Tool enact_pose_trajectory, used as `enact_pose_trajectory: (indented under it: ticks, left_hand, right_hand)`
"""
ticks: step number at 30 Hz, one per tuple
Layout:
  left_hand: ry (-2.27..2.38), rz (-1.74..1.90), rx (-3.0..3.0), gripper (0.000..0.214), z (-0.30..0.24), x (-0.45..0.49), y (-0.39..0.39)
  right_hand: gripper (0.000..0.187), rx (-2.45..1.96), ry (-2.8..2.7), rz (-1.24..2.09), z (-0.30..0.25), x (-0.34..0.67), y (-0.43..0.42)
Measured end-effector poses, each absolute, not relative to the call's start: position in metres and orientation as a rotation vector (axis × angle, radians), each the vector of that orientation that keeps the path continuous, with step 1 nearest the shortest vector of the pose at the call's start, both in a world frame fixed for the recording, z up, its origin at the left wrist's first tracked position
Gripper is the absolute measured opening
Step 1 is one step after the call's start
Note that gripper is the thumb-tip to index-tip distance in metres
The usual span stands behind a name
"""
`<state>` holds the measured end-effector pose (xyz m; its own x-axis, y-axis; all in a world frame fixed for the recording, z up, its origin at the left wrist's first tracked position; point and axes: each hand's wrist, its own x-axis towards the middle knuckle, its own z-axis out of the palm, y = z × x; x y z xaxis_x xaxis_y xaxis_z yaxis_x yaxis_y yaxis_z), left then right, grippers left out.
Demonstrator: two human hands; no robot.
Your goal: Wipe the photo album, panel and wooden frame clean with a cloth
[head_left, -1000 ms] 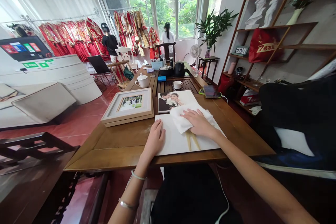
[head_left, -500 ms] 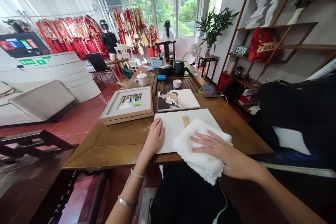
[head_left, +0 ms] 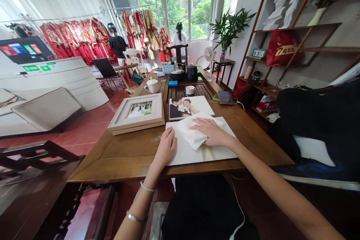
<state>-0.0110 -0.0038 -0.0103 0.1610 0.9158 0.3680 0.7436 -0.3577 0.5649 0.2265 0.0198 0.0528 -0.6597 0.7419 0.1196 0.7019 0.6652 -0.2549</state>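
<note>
A flat white board [head_left: 184,156] lies on the wooden table in front of me. My left hand [head_left: 168,145] holds its left edge, fingers together and curled over the rim. Pressed on the board's far middle, a folded white cloth [head_left: 189,129] sits under my right hand [head_left: 210,130], whose fingers grip it from above. Two narrow tan strips [head_left: 207,153] show on the board just below the cloth; their upper part is hidden. Right behind the board is a wedding photo panel [head_left: 191,107]. Light wooden picture frames [head_left: 137,112] are stacked to the left.
A white teapot [head_left: 152,85], a small white cup [head_left: 190,90] and a phone on a cable [head_left: 227,98] stand farther back on the wooden table [head_left: 132,157]. Shelves [head_left: 292,26] rise at the right. Two people are in the background near racks of red garments.
My right hand has slid the cloth forward and left, from the board's near right part to its far middle. The tan strips now show below it. My left hand stays put.
</note>
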Motion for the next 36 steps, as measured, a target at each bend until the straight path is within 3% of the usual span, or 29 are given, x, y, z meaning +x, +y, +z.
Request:
enact_pose_trajectory:
  ticks: [9, 20, 26, 36]
  left_hand:
    - [1.61, 0.96, 2.176, 0.043, -0.008, -0.011, -0.004]
    - [1.605, 1.043, 2.152, 0.042, -0.013, -0.01, -0.004]
    - [1.608, 1.009, 2.13, 0.043, -0.011, -0.011, -0.004]
    - [1.532, 1.084, 2.152, 0.039, -0.008, -0.011, -0.004]
  right_hand:
    - [0.06, -1.083, -2.783, 0.207, 0.058, 0.218, 0.015]
    - [0.047, -0.64, -2.852, 0.581, 0.071, 0.255, -0.055]
    - [0.057, -0.851, -2.653, 0.467, 0.053, 0.255, -0.019]
    - [0.041, -0.919, -2.66, 0.208, 0.047, 0.22, 0.049]
